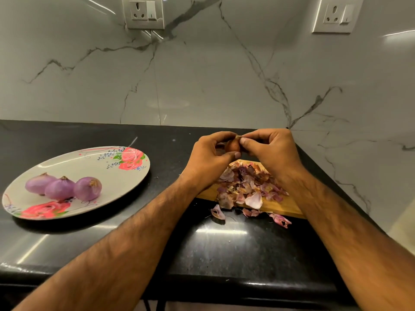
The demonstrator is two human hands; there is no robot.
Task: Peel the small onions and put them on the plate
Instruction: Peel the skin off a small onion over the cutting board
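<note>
A small brown-skinned onion (233, 145) is held in the air above a wooden board (275, 206). My left hand (210, 157) grips it from the left with curled fingers. My right hand (270, 149) pinches the onion's top tip between thumb and fingers. On the left of the counter lies a white plate (94, 167) with pink rose prints. Three peeled purple onions (64, 187) sit side by side on it.
A heap of onion skins (244, 187) covers the board, and a few skins (280, 219) have spilled onto the black counter (224, 250). A marble wall with two sockets (143, 13) rises behind. The counter meets a side wall at the right.
</note>
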